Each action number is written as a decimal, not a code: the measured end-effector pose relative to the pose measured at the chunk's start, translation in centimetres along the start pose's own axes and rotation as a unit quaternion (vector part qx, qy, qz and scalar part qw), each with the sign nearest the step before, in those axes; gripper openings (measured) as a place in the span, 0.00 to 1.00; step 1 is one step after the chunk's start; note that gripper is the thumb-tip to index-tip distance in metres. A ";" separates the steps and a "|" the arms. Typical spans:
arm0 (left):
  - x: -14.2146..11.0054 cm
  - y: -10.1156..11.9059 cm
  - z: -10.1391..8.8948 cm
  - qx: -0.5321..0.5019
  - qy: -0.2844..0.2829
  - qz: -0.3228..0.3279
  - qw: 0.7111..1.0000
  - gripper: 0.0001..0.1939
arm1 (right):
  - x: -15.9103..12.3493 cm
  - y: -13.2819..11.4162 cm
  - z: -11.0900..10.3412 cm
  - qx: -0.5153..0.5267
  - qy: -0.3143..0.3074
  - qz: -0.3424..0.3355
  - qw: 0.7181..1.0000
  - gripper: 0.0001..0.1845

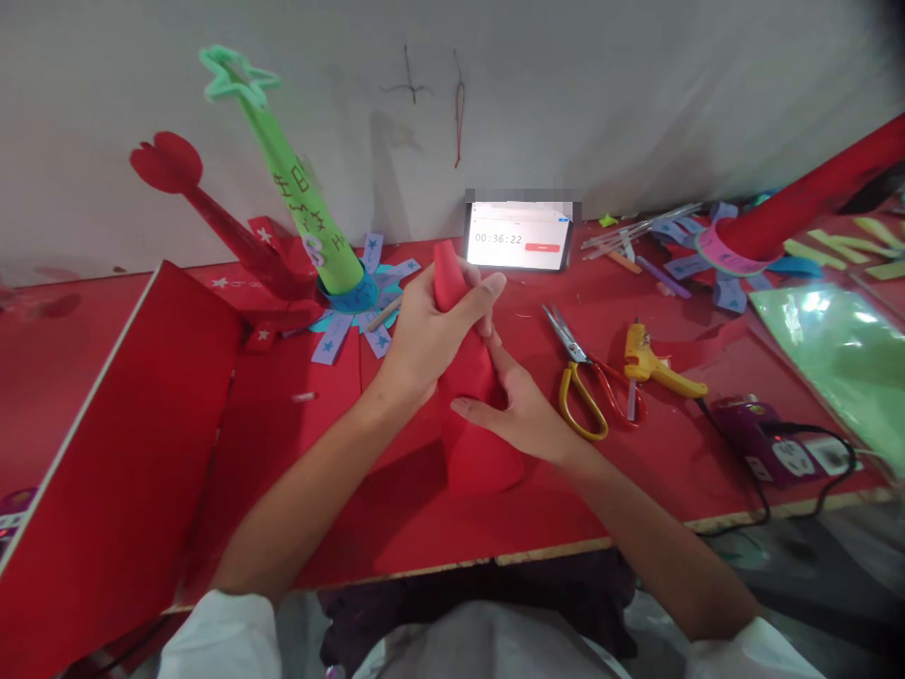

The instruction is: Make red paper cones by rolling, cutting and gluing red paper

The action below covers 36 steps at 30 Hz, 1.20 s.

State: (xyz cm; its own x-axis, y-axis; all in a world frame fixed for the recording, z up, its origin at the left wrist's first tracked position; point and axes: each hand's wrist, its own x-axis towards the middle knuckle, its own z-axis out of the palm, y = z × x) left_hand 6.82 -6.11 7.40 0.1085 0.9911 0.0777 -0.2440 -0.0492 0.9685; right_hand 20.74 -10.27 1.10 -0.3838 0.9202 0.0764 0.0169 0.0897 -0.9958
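Note:
A red foam cone (pixel 481 457) stands before me on the red table, its narrow tip pointing away and up. Near the tip my left hand (pixel 442 325) is wrapped round it, thumb laid across the front. Lower down, my right hand (pixel 519 401) grips the cone's right side, with the thumb on its front face. The fingers behind the cone are partly hidden. Right of my hands lie scissors (pixel 576 363) with one yellow and one red handle, blades a little apart. Beside them rests a yellow glue gun (pixel 654 363) with a clear glue stick near it.
A green cone (pixel 311 207) topped by a star and a red one (pixel 226 226) stand back left. A phone (pixel 519 236) showing a timer leans on the wall. A purple power strip (pixel 767 443), green sheet (pixel 841 354) and another red cone (pixel 813 198) occupy the right; a red panel (pixel 134 453) rises left.

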 end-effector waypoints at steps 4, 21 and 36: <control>0.2 0.2 -0.4 -0.031 -0.006 0.004 0.999 0.19 | 0.0 1.1 -0.1 0.100 -0.068 0.040 0.992 0.49; 0.0 1.0 -0.5 -0.036 0.031 0.024 0.999 0.15 | 0.3 0.8 0.4 -0.107 0.051 -0.022 0.993 0.33; -0.1 1.4 -1.2 -0.088 -0.158 -0.057 0.982 0.17 | -0.4 1.3 0.7 0.291 -0.193 0.075 0.934 0.29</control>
State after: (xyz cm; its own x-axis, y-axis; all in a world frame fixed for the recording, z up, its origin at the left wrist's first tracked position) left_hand 5.27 -6.17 8.41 0.4307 0.8999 0.0683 -0.3738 0.1090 0.9211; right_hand 20.22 -10.77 -0.24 -0.7234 0.6901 0.0211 -0.3640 -0.3552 -0.8610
